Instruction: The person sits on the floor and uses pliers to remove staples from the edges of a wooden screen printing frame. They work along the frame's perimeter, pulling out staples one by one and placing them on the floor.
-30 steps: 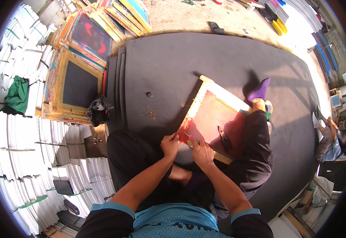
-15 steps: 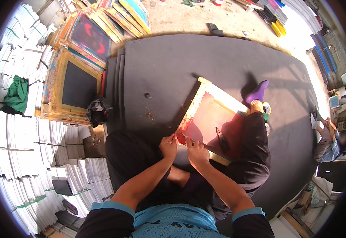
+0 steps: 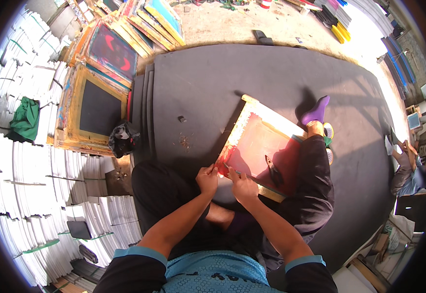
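Jabbing of the left hand (image 3: 207, 180), closed on the screen frame (image 3: 275, 117), could be caused if the slim tool (image 3: 228, 167) gripped by the right hand (image 3: 245, 188) is pushed too hard.

Bare left forearm (image 3: 181, 217) and bare right forearm (image 3: 274, 222) angle forward, converging. Bare left hand (image 3: 207, 180): fingers curled in, pinching. Bare right hand (image 3: 244, 188): just beside, not touching it, gripping, index finger (image 3: 233, 174) stretched forward.

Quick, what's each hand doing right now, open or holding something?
Left hand: closed at a corner of the frame; exact grip unclear.
Right hand: closed, holding a slim tool.
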Demonstrator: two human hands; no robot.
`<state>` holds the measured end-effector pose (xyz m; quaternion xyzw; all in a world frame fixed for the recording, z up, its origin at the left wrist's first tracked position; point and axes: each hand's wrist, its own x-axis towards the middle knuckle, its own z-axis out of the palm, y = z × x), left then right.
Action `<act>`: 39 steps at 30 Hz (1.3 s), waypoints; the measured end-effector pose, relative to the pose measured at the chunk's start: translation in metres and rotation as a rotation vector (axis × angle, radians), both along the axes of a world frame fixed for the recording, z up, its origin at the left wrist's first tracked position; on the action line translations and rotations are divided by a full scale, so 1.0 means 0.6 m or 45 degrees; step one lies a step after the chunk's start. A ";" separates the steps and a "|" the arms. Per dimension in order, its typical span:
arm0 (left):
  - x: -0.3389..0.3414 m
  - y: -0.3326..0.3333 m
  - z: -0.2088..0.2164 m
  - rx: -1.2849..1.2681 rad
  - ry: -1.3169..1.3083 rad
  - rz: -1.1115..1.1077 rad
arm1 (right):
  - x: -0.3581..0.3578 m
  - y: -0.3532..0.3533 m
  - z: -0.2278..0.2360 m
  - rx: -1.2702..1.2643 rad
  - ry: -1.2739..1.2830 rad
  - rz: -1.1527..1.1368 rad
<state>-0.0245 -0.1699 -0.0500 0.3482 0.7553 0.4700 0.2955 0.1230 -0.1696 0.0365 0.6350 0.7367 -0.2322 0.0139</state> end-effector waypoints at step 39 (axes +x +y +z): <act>-0.016 -0.001 -0.021 0.064 0.024 -0.121 | 0.074 0.097 -0.029 -0.352 0.624 0.017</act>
